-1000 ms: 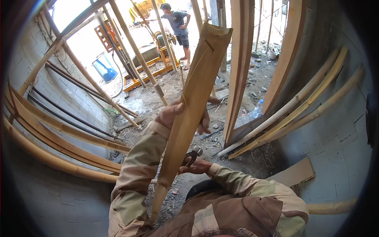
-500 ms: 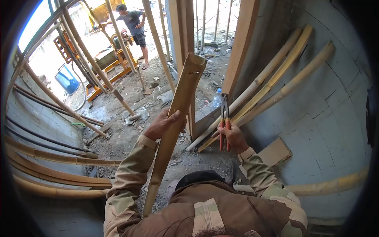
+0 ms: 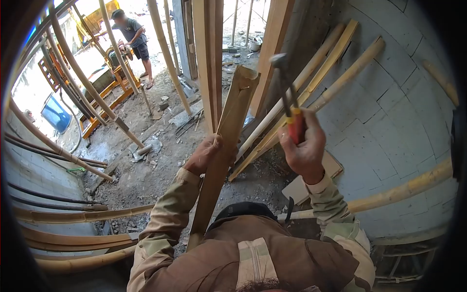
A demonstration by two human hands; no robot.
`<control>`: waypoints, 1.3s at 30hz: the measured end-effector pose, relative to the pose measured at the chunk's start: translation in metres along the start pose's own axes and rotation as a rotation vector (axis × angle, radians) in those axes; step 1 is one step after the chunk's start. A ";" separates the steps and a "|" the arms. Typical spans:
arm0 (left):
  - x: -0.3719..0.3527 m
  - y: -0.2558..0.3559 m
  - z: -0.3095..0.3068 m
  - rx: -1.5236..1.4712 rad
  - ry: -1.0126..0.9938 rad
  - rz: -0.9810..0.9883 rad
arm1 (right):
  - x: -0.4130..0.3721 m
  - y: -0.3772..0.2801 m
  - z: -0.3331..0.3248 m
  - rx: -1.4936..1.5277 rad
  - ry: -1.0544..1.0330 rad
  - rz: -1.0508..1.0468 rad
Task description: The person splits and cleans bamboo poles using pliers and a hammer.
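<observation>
A long split bamboo piece [image 3: 225, 138] slants upward in front of my chest, with a notch near its upper end. My left hand [image 3: 206, 153] is closed around its middle. My right hand [image 3: 310, 146] grips the red and yellow handles of end-cutting pincers [image 3: 294, 121]. The metal jaws point up, right of the bamboo's upper end and apart from it. Motion blurs the jaws slightly, and some of my left fingers are hidden behind the bamboo.
Bamboo poles [image 3: 348, 74] lean against the grey block wall [image 3: 389, 121] at right. A wooden frame [image 3: 208, 58] stands ahead. Behind upright poles at left, a person [image 3: 134, 36] stands by an orange-framed machine [image 3: 113, 95] and a blue container [image 3: 56, 114]. Cardboard [image 3: 296, 190] lies near my right arm.
My right hand has risen and come closer to the camera, swinging the pincers up with their jaws tilted left. The view has shifted, while my left hand still holds the bamboo.
</observation>
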State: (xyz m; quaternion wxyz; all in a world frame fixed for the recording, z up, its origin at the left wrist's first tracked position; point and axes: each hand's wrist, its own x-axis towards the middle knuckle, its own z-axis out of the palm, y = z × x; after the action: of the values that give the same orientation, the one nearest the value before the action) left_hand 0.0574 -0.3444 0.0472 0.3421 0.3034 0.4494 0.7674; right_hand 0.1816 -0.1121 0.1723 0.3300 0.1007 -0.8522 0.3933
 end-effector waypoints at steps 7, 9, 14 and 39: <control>0.000 0.011 0.010 0.044 0.006 -0.041 | 0.021 0.007 0.002 -0.413 0.209 -0.308; -0.005 0.007 0.012 0.078 0.005 -0.034 | 0.014 0.016 0.005 -0.607 -0.069 -0.161; -0.007 0.002 0.007 0.025 0.001 0.001 | 0.015 -0.022 -0.007 -0.168 0.380 -0.155; -0.010 -0.014 -0.003 0.044 -0.014 -0.050 | 0.009 0.017 0.019 -0.062 0.440 -0.365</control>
State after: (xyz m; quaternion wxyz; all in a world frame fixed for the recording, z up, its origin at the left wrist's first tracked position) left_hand 0.0649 -0.3489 0.0314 0.3576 0.3047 0.4712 0.7464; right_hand 0.1580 -0.1142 0.1586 0.5751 0.1544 -0.7397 0.3134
